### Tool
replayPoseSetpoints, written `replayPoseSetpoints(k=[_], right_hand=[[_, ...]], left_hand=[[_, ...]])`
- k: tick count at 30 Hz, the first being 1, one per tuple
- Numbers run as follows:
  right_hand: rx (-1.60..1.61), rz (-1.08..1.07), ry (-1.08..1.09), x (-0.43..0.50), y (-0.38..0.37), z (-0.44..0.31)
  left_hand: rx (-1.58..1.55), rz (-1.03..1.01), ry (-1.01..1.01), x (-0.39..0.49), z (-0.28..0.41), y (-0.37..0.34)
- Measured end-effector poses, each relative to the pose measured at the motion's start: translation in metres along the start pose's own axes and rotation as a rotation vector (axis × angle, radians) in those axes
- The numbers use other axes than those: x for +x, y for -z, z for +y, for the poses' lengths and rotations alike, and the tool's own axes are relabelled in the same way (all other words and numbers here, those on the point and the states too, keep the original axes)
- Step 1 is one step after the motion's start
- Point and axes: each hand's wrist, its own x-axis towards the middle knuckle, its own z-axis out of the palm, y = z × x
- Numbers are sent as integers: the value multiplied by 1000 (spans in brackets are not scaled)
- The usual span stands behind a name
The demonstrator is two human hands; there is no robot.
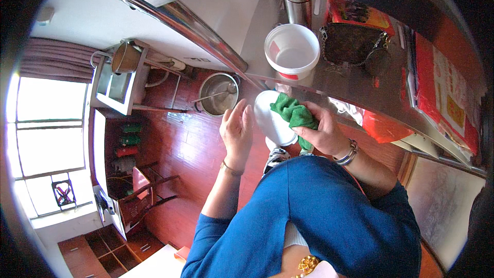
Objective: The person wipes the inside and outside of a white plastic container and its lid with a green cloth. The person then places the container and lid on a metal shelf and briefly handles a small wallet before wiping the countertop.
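My right hand (326, 131) grips a bunched green cloth (295, 114), with the thumb on its near side. Behind the cloth is a white round lid or plate (266, 117), partly covered by it. What supports this disc is hidden. To its left, my left hand (236, 133) is raised with bent fingers and nothing visible in it. Its fingertips are close to the disc's left edge, and I cannot tell whether they touch. A white plastic bucket (292, 52) without a lid stands on the metal counter (347, 81) beyond my hands.
A large metal pot (219, 94) with a ladle is on the reddish floor (185, 139). Right of the bucket lie a dark chain-strap bag (351, 42) and red printed packages (444, 88). A red plastic bag (386, 127) hangs below the counter edge. A sink (119, 81) stands far left.
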Motion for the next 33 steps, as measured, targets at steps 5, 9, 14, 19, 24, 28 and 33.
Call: replayPoseSetpoints(k=[5, 9, 14, 19, 24, 28, 33], right_hand=[[-659, -88, 330, 12, -15, 6], [-945, -242, 678, 21, -36, 20], [-507, -437, 414, 27, -33, 20], [-300, 64, 107, 39, -24, 18], [-607, 92, 448, 42, -41, 28], [-569, -124, 514, 33, -42, 31], [-610, -455, 568, 15, -28, 27]], left_hand=[[-615, -291, 334, -10, 7, 8], [-927, -318, 548, -10, 11, 7], [-526, -291, 276, -11, 1, 22], [-671, -359, 464, -22, 7, 21], [-578, -484, 321, -28, 28, 4], [-567, -337, 406, -20, 30, 3], [-810, -242, 440, -16, 29, -1]])
